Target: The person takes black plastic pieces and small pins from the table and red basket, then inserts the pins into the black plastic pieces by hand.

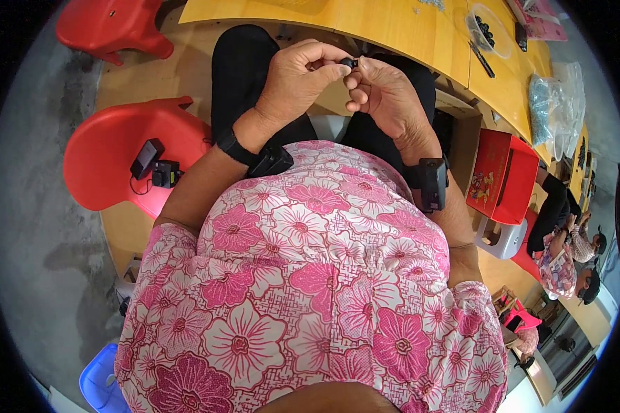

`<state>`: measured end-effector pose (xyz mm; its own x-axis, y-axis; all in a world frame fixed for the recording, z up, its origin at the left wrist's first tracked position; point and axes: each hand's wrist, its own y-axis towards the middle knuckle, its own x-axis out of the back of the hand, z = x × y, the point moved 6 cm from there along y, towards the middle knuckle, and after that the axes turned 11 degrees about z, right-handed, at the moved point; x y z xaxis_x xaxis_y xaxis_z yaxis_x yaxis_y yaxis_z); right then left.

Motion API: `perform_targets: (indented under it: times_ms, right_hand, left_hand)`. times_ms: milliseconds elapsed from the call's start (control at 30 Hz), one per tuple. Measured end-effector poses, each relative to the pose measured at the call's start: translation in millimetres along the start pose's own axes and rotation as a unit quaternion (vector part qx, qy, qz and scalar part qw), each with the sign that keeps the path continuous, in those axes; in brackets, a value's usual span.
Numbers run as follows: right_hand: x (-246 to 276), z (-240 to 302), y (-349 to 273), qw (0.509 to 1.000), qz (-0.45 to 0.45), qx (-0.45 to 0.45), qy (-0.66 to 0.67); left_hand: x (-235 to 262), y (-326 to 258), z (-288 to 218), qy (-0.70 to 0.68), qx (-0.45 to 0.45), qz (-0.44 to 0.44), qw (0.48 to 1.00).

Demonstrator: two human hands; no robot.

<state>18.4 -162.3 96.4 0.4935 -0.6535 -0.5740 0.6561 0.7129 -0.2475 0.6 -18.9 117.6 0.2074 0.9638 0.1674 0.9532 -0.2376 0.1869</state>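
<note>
A small round black piece (347, 62) is held up just in front of the wooden table's edge, above my lap. My left hand (297, 81) pinches it between thumb and forefinger. From the other side, my right hand (390, 98) is closed in a pinch against the same piece, its other fingers curled loosely beneath. Whether my right fingertips also grip a second, tinier part cannot be made out. Each wrist wears a black strapped device.
On the yellow table (393, 34), a clear bowl (503, 45) holds black pieces beside a dark slim tool (482, 60). Plastic bags (554, 107) lie farther right. A red box (501, 177) stands to my right, a red chair (103, 155) with black devices to my left. Other people sit far right.
</note>
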Motion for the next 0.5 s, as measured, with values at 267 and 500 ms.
perform_targets:
  times_ms: [267,500]
  right_hand:
    - [-0.2,-4.1,0.3,0.997,0.018,-0.032,0.062]
    - [-6.1,2.9,-1.3,0.999,-0.036,0.007,-0.013]
  left_hand:
    - [2.2,1.8,-6.1,0.038,-0.025,-0.02,0.999]
    - [4.2,-1.8,-1.6,0.029,-0.023,-0.025,0.999]
